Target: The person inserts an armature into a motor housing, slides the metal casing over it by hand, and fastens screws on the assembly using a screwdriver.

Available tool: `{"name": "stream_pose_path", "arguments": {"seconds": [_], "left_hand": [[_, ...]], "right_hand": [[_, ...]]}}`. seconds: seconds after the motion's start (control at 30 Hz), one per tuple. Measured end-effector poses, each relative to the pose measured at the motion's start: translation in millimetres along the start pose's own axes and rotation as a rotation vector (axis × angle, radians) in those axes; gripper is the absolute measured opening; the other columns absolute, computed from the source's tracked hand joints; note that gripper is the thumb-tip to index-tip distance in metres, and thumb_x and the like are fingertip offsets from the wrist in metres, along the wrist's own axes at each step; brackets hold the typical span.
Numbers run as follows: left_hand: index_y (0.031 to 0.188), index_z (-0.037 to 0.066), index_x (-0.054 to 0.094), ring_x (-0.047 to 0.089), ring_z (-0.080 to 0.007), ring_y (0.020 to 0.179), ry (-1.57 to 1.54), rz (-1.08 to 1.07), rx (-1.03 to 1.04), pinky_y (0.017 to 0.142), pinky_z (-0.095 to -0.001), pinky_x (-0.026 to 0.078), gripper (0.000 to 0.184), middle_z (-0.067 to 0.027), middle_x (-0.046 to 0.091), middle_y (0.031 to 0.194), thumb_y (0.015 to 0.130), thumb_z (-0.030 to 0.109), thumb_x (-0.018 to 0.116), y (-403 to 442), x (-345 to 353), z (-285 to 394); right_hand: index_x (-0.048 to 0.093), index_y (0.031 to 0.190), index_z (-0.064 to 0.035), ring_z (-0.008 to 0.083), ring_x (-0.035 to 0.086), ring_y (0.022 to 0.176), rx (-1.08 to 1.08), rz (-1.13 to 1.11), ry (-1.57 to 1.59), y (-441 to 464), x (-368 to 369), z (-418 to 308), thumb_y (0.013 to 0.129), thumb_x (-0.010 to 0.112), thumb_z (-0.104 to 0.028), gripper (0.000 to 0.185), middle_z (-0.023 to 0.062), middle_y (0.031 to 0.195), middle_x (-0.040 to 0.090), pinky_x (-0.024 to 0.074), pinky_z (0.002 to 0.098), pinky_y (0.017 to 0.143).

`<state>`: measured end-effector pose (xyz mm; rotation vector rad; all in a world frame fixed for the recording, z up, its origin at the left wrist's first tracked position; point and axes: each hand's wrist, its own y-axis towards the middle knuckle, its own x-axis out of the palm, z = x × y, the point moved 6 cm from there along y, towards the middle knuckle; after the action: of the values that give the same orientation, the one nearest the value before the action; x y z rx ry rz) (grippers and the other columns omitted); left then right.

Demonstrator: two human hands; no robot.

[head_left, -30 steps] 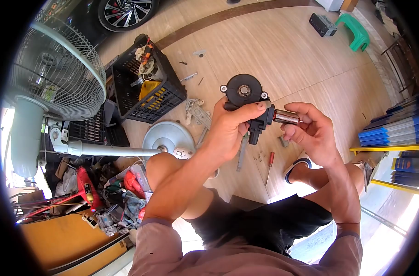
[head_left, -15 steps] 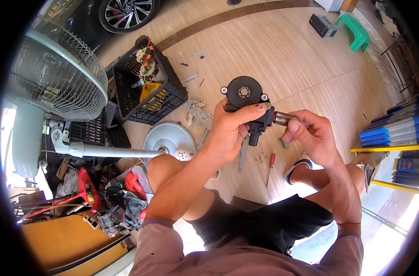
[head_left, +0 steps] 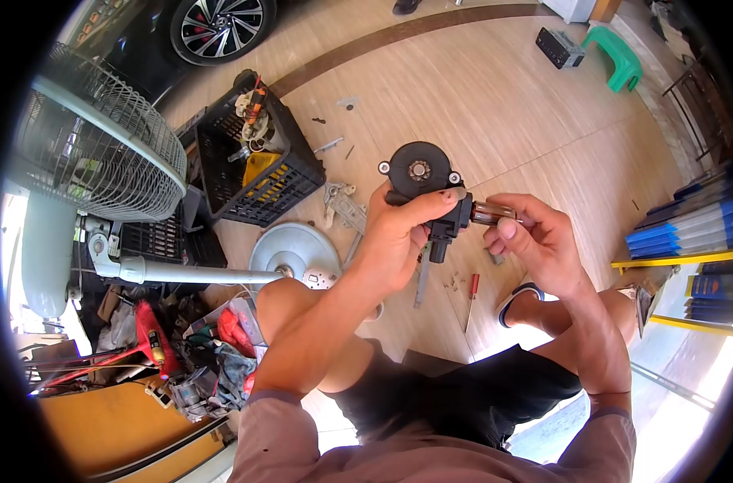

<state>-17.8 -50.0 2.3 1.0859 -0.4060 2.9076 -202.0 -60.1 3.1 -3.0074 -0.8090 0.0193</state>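
Observation:
My left hand [head_left: 394,241] is closed around a black window motor housing [head_left: 419,165], its thumb pressed across the body. The housing has a round gear cover with a toothed metal hub at its centre, and a connector stub points down toward my knees. Out of the housing's right side sticks a metal armature [head_left: 490,213] with copper-coloured windings. Its free end is pinched between the fingers of my right hand [head_left: 547,245]. How deep the armature sits inside the housing is hidden.
A black crate [head_left: 266,189] with parts stands left, beside a fan [head_left: 113,145] on a round base [head_left: 290,251]. On the floor lie a red-handled screwdriver [head_left: 473,291], a metal regulator bracket [head_left: 344,208] and small pieces. A green stool [head_left: 616,60] stands back right.
The whole view has shifted slightly. My right thumb has moved lower off the armature, so more of its side shows. Both hands keep their holds.

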Motion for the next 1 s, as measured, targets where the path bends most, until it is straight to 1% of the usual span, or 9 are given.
{"name": "stream_pose_path", "arguments": {"seconds": [0.07, 0.17, 0.27, 0.37, 0.47, 0.57, 0.67, 0.87, 1.0], "left_hand": [[0.1, 0.0, 0.065, 0.067, -0.0183, 0.079, 0.0, 0.018, 0.0, 0.073, -0.0321, 0.054, 0.02, -0.0095, 0.07, 0.088, 0.085, 0.011, 0.073, 0, 0, 0], [0.099, 0.0, 0.065, 0.067, -0.0179, 0.079, 0.022, -0.004, -0.005, 0.072, -0.0321, 0.054, 0.02, -0.0091, 0.069, 0.088, 0.085, 0.012, 0.073, 0, 0, -1], [0.099, 0.0, 0.065, 0.067, -0.0174, 0.078, 0.036, -0.022, -0.007, 0.072, -0.0322, 0.054, 0.02, -0.0089, 0.069, 0.088, 0.085, 0.012, 0.073, 1, -1, -3], [0.099, 0.0, 0.065, 0.066, -0.0172, 0.078, 0.033, -0.016, -0.006, 0.072, -0.0322, 0.053, 0.02, -0.0088, 0.069, 0.087, 0.085, 0.012, 0.073, 1, 0, -3], [0.099, 0.0, 0.065, 0.066, -0.017, 0.078, 0.019, 0.002, -0.002, 0.072, -0.0321, 0.053, 0.019, -0.0086, 0.069, 0.087, 0.085, 0.012, 0.073, 1, 2, -1], [0.099, 0.001, 0.065, 0.066, -0.0166, 0.079, 0.03, -0.008, -0.007, 0.072, -0.0323, 0.054, 0.019, -0.0081, 0.069, 0.088, 0.085, 0.012, 0.072, 2, -1, -2], [0.1, 0.001, 0.065, 0.066, -0.0162, 0.079, 0.031, -0.015, -0.012, 0.072, -0.0327, 0.054, 0.019, -0.0078, 0.069, 0.089, 0.086, 0.012, 0.072, 2, -1, -4], [0.1, 0.002, 0.064, 0.066, -0.0161, 0.08, 0.016, 0.007, 0.006, 0.072, -0.0332, 0.054, 0.019, -0.0076, 0.069, 0.089, 0.086, 0.012, 0.071, 1, -1, -1], [0.1, 0.002, 0.063, 0.067, -0.0162, 0.081, 0.035, -0.013, -0.002, 0.072, -0.0334, 0.055, 0.019, -0.0079, 0.069, 0.09, 0.086, 0.012, 0.071, 1, -1, -2]], "right_hand": [[0.059, 0.122, 0.0044, 0.0121, 0.065, 0.081, -0.08, 0.112, -0.008, -2, 5, -9, 0.102, 0.06, -0.02, 0.031, 0.0081, 0.092, 0.07, 0.0537, 0.0277, 0.075], [0.059, 0.122, 0.0037, 0.0123, 0.065, 0.081, -0.103, 0.069, -0.03, -2, 4, -7, 0.102, 0.059, -0.022, 0.032, 0.0089, 0.093, 0.071, 0.0539, 0.0281, 0.074], [0.054, 0.128, 0.003, 0.0127, 0.065, 0.086, 0.068, -0.104, -0.146, -3, -7, 5, 0.097, 0.066, -0.009, 0.036, 0.0097, 0.102, 0.07, 0.0543, 0.0281, 0.076], [0.054, 0.128, 0.0033, 0.0126, 0.065, 0.084, 0.003, -0.077, -0.042, -2, -5, 5, 0.096, 0.066, -0.008, 0.035, 0.0094, 0.099, 0.07, 0.0542, 0.0279, 0.076], [0.058, 0.121, 0.0047, 0.013, 0.065, 0.079, -0.079, 0.103, -0.012, -3, 3, -8, 0.102, 0.061, -0.02, 0.032, 0.0086, 0.09, 0.07, 0.0539, 0.028, 0.073], [0.057, 0.123, 0.0045, 0.0132, 0.065, 0.081, -0.075, 0.045, -0.038, -3, 1, -5, 0.101, 0.061, -0.019, 0.033, 0.009, 0.092, 0.07, 0.0541, 0.0284, 0.074], [0.055, 0.127, 0.0039, 0.0131, 0.065, 0.083, 0.003, -0.095, -0.099, -2, -5, 3, 0.098, 0.065, -0.009, 0.034, 0.0092, 0.097, 0.07, 0.0544, 0.0283, 0.075], [0.061, 0.121, 0.0026, 0.0088, 0.06, 0.082, -0.053, 0.068, 0.02, -2, 3, -7, 0.099, 0.065, -0.02, 0.032, 0.0046, 0.096, 0.068, 0.0509, 0.0258, 0.074], [0.058, 0.124, 0.0031, 0.0098, 0.061, 0.081, 0.003, -0.029, -0.042, -2, -4, 5, 0.098, 0.066, -0.014, 0.032, 0.0054, 0.094, 0.068, 0.0514, 0.0262, 0.073]]}}
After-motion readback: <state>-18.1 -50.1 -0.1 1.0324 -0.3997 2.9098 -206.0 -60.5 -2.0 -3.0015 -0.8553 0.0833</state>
